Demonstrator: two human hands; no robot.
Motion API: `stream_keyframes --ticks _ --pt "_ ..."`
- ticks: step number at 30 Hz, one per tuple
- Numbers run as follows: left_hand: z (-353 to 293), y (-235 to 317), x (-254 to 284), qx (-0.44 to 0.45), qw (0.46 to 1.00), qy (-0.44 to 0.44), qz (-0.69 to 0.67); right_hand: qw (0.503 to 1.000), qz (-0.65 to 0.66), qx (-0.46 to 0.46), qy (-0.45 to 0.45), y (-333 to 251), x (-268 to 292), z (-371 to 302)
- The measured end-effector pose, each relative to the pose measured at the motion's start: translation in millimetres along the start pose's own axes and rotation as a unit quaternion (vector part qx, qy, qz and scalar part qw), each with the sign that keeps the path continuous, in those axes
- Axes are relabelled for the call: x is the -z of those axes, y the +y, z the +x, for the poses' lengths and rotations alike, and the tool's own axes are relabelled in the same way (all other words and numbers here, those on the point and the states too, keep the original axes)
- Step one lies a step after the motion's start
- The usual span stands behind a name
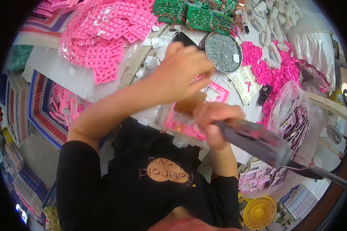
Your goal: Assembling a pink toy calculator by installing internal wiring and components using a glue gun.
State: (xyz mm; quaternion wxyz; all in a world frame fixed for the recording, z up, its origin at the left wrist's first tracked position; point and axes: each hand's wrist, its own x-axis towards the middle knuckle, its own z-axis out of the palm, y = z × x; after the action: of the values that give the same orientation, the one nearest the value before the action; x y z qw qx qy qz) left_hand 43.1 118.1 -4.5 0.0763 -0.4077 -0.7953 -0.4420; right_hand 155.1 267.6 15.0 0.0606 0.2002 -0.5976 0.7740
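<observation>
My right hand (218,117) is wrapped round a dark electric screwdriver (254,140), whose body points to the lower right; motion blurs it. Its tip is hidden behind my fingers. In front of me lies a pink plastic housing (224,91), with a brown circuit board (191,102) and thin wires in it. Above the board hovers my left hand (187,71), fingers curled together; what they hold, if anything, cannot be made out. Just beyond is a round metal tin of small screws (222,52).
Pink keypad pieces (115,23) spill from a clear bag at the far left. Green circuit boards (198,17) with wires lie at the back. Pink rings (273,69), white blocks (273,15) and a bag of printed pieces (295,123) line the right. A yellow basket (260,212) stands lower right.
</observation>
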Motion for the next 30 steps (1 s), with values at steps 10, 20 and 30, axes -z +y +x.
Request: stream_keyframes --ticks 10,20,30 --pt "-91.5 19.7 -9.1 0.052 0.993 -0.031 -0.101 0.996 0.080 0.009 0.043 -25.3 -7.3 9.4" --pt "-95.5 43.5 4.7 0.052 0.992 -0.111 0.022 0.996 0.000 0.034 0.088 10.5 -4.6 33.1" --pt "-108.5 49.4 -12.5 -0.038 0.980 -0.169 0.095 0.997 -0.070 0.002 0.043 35.6 -3.9 30.0"
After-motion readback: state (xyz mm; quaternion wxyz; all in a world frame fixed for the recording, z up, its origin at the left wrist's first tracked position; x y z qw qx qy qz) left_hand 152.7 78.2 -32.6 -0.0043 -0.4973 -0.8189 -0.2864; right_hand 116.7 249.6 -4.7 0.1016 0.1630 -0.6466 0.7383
